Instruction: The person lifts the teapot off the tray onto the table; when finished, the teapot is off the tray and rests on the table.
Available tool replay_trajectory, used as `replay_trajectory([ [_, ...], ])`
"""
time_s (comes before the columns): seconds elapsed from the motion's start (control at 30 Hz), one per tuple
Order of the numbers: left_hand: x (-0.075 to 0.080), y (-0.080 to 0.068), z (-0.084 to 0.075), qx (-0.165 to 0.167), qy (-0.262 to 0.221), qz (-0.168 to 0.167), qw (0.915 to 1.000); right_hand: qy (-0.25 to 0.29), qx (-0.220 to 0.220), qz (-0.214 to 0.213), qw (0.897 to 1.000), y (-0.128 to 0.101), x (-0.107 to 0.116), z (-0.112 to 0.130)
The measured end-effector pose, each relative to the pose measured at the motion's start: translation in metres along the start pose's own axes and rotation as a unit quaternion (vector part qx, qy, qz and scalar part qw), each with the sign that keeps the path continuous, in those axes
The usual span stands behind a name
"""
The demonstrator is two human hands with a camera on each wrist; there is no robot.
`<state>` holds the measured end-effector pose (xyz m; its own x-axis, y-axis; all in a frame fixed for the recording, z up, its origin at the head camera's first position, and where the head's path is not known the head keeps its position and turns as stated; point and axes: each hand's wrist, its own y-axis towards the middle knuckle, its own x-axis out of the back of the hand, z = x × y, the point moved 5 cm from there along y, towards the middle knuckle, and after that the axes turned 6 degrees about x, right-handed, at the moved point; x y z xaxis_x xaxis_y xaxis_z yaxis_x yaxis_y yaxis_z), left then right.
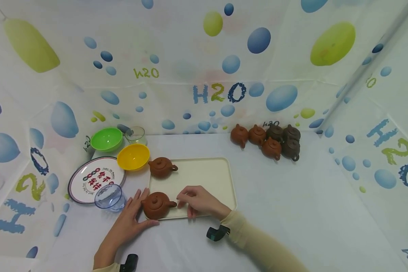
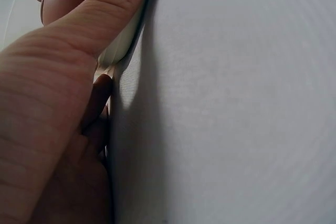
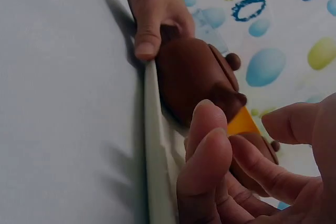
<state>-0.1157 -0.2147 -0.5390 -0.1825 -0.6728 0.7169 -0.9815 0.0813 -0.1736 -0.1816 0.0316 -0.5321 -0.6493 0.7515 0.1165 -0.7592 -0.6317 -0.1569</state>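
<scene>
A reddish-brown clay teapot (image 1: 156, 206) stands on the front left corner of a cream tray (image 1: 207, 175). My left hand (image 1: 127, 223) lies round that corner with fingers extended, the thumb along the front rim. In the right wrist view, its thumb touches the rim right beside the teapot (image 3: 191, 80). Just right of this teapot's handle hovers my right hand (image 1: 201, 200), fingers loosely bent and nothing between them. A second reddish-brown teapot (image 1: 161, 168) sits at the tray's back left.
Several brown and dark teapots (image 1: 272, 141) cluster at the back right. Left of the tray are a yellow bowl (image 1: 133, 158), a green bowl (image 1: 106, 139), a clear glass (image 1: 135, 135), a white plate with red characters (image 1: 83, 185) and a bluish clear cup (image 1: 109, 198).
</scene>
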Motion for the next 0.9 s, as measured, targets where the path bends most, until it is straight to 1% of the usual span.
replay_trajectory([
  [0.17,0.000,0.000,0.001,0.002,0.002,0.002,1.0000,0.011,0.001,0.015,1.000,0.005,-0.013,-0.002],
  [0.27,0.000,-0.001,0.000,0.002,0.001,0.002,1.0000,0.025,-0.003,0.020,0.999,0.005,-0.017,-0.002],
  [0.37,0.001,-0.001,0.000,-0.002,0.002,-0.001,1.0000,0.039,-0.005,0.033,0.999,0.005,-0.020,-0.002],
  [0.53,0.001,0.000,-0.001,-0.006,0.006,-0.006,0.9999,0.085,-0.008,0.057,0.995,0.005,-0.025,-0.002],
  [0.67,0.001,0.001,-0.001,-0.007,0.005,-0.005,0.9999,0.107,-0.004,0.059,0.993,0.006,-0.028,-0.003],
  [0.9,0.000,0.001,0.001,0.002,0.006,-0.001,1.0000,0.105,0.005,0.047,0.993,0.004,-0.026,-0.003],
])
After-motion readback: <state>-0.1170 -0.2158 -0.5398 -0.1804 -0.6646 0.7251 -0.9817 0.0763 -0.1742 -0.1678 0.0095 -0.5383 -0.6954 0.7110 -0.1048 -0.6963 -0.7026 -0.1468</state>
